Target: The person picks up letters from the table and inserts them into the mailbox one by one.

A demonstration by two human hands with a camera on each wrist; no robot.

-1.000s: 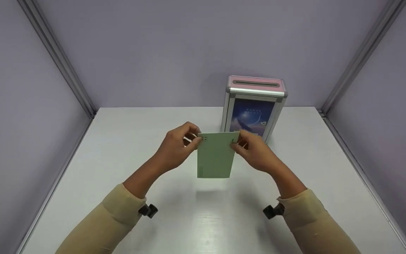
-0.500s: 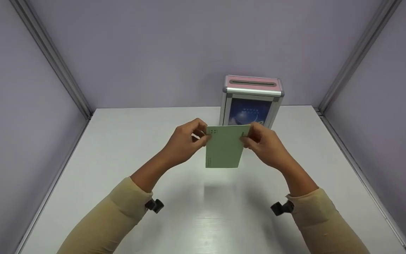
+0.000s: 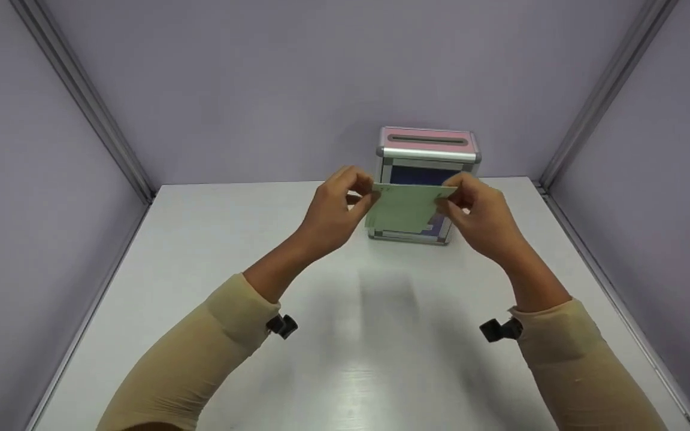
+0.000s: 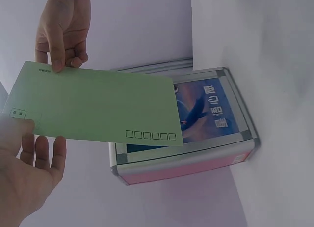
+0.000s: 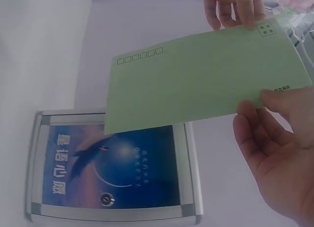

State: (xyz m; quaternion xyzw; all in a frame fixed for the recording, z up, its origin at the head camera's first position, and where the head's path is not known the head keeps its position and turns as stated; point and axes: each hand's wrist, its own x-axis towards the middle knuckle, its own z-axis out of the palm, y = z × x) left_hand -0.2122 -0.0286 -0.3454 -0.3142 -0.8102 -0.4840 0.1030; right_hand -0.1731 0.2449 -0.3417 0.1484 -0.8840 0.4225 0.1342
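Observation:
A light green envelope [image 3: 405, 206] with printed postcode squares hangs in the air between both hands. My left hand [image 3: 339, 206] pinches its upper left corner between thumb and fingers. At the upper right corner, my right hand [image 3: 483, 215] pinches it the same way. Behind the envelope stands a silver-framed box [image 3: 429, 157] with a pink top and a dark slot [image 3: 427, 139] in it. Part of the box's blue picture front [image 5: 113, 168] is covered by the envelope in the head view; a small round lock [image 5: 108, 199] shows in the right wrist view.
The box stands upright on a white table [image 3: 231, 233], close to the grey back wall [image 3: 261, 90]. Grey side panels with metal corner posts [image 3: 608, 90] border the table left and right. Something pink and clear plastic [image 5: 297, 6] shows at the right wrist view's corner.
Both hands have carried the envelope forward and to the right, up in front of the box. Its lower edge has tilted away, so the envelope looks shorter in the head view.

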